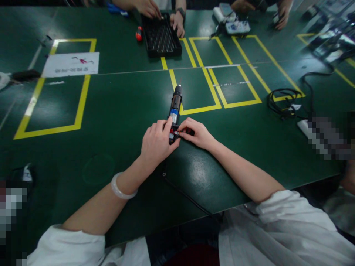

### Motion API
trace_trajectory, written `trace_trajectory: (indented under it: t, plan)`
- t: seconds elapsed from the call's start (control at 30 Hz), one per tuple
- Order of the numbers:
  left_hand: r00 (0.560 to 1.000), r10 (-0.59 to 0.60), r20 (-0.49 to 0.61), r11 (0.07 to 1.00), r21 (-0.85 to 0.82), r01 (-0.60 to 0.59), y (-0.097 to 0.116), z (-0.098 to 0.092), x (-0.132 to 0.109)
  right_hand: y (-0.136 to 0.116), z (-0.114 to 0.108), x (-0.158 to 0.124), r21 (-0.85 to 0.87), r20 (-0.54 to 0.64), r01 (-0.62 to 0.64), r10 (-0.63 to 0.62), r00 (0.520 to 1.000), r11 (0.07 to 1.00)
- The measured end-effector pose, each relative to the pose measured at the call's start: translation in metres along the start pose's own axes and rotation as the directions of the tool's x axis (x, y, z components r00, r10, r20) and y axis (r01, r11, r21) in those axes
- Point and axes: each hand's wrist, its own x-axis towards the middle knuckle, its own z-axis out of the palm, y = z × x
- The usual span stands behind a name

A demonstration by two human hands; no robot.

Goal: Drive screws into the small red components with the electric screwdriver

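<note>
An electric screwdriver (175, 105) lies on the green table, its thin bit pointing away from me. Part of its casing looks open, showing a blue band, a silver section and small red parts near the rear. My left hand (156, 142) grips that rear end, with fingers and thumb around it. From the right side, my right hand (197, 133) pinches at the same rear end. Its fingertips are closed on a tiny piece beside the red parts, too small to name. A black cord (188, 197) runs below my hands to the table's near edge.
Across the table, another person's hands work at a black tray (163, 40) beside a red tool (139, 34). A white sheet (71, 64) lies left among yellow tape outlines. To the right are a coiled black cable (285, 101) and a white power strip (237, 27).
</note>
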Motion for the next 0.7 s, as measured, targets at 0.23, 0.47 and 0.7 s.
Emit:
trace_trajectory:
  t: [0.23, 0.47, 0.7]
  plan:
    - [1.0, -0.004, 0.009, 1.0, 0.009, 0.004, 0.005, 0.001, 0.0, 0.003, 0.001, 0.0, 0.03, -0.004, -0.004, 0.004, 1.0, 1.0]
    - [0.998, -0.056, 0.022, 0.997, 0.052, 0.055, 0.015, -0.004, 0.007, 0.0, 0.001, 0.0, 0.001, -0.011, -0.047, 0.047, 0.999, 0.999]
    - [0.997, -0.074, -0.003, 0.995, 0.064, 0.074, 0.009, -0.002, 0.008, -0.005, 0.0, -0.001, 0.034, -0.024, -0.097, 0.098, 0.995, 0.995]
